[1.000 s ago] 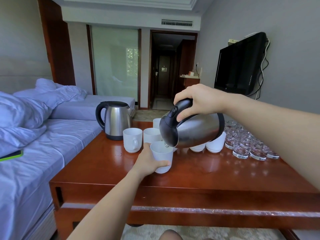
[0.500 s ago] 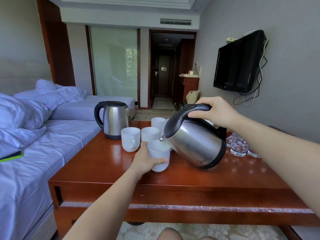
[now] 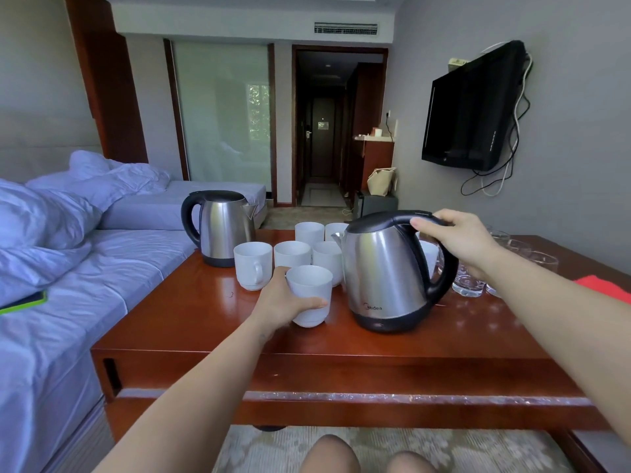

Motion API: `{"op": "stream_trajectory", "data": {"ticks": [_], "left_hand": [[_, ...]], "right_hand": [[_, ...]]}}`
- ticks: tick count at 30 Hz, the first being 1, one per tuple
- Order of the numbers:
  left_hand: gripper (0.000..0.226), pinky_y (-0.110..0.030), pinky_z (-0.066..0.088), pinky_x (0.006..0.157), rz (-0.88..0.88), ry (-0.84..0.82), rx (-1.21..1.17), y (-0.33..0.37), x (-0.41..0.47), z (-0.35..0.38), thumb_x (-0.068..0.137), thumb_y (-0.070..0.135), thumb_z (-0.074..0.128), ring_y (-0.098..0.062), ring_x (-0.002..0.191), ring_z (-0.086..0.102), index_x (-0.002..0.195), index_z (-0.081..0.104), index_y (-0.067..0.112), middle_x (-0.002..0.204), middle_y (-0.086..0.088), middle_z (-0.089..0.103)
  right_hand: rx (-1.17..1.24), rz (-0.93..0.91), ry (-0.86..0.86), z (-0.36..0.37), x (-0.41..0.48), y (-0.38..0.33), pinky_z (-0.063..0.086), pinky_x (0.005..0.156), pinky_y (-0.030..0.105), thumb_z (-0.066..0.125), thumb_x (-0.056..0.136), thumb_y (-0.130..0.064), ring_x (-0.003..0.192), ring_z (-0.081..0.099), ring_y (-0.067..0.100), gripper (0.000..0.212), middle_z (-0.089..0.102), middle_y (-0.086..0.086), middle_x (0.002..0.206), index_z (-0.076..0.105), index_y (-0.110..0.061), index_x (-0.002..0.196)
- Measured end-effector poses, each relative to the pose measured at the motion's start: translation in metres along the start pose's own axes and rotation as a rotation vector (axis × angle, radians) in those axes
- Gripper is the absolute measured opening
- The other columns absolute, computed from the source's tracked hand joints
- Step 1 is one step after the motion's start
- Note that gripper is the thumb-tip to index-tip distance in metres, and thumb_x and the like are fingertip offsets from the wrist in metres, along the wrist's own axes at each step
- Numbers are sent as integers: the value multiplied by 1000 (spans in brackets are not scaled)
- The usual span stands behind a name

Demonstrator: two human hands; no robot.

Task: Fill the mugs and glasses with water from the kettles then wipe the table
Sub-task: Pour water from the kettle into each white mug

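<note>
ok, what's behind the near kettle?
Behind the near kettle, white mugs show at its left and glasses through its handle; anything directly behind its body is hidden.

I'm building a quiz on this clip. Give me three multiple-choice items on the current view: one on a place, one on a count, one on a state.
1. Where is the second kettle?
A. on the bed
B. table's far left corner
C. on the floor

2. How many kettles are in view?
A. one
B. two
C. three

3. How is the near kettle?
A. upright on the table
B. tipped, pouring
C. lying on its side

Key: 1 B, it stands behind the mugs. 2 B, one by each hand side. 3 A, its base is flat on the table, right hand on the handle, left hand on the front mug.
</note>
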State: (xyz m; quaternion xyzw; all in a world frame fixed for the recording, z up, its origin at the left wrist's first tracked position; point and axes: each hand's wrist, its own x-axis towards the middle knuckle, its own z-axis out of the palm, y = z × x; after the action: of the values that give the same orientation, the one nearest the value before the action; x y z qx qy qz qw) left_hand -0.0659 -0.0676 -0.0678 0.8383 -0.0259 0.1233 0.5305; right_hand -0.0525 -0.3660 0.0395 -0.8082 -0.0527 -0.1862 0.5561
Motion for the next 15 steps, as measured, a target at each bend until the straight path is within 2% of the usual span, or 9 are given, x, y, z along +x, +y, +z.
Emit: {"op": "stream_trajectory", "data": {"ticks": [3,7,9,10,12,15], "left_hand": [[75,-21,48,60,-26,-20,1,7,-1,-1,65,32,91,-3,81,56,120,42,23,103,14,54],[72,-12,48,47,-20,-25,2,13,0,-5,66,31,90,0,79,56,120,44,23,108,11,56],[68,-15,51,59,-2,-21,-15,16,3,-8,65,30,91,-5,87,61,118,49,24,107,12,59],[69,-20,51,71,8,-21,-21,18,4,-10,64,30,92,-9,95,62,118,50,24,108,13,60],[72,-29,49,86,3,-18,-4,21,9,-17,63,33,92,-14,106,58,120,49,25,112,11,59],[73,-32,50,90,-7,-26,2,31,17,-35,64,34,92,-13,105,57,120,46,25,112,10,57]], "right_hand": [[-26,48,-37,-6,-5,10,41,78,33,76,88,-28,80,58,23,36,64,15,83,67,6,97],[-116,65,-94,-7,-11,13,40,73,32,72,91,-24,79,56,22,28,64,11,82,70,4,94],[-190,33,-105,-4,-11,6,42,73,30,73,90,-23,82,58,21,20,65,6,85,72,-4,95],[-225,1,-98,-2,-10,0,44,79,29,75,89,-23,88,60,20,17,66,2,89,73,-10,98],[-371,-102,-68,6,-7,-18,41,92,28,76,87,-29,107,59,16,25,67,-3,106,71,-20,110],[-571,-293,-78,28,-3,-52,36,103,32,73,89,-32,126,48,21,36,62,1,125,67,-21,123]]}}
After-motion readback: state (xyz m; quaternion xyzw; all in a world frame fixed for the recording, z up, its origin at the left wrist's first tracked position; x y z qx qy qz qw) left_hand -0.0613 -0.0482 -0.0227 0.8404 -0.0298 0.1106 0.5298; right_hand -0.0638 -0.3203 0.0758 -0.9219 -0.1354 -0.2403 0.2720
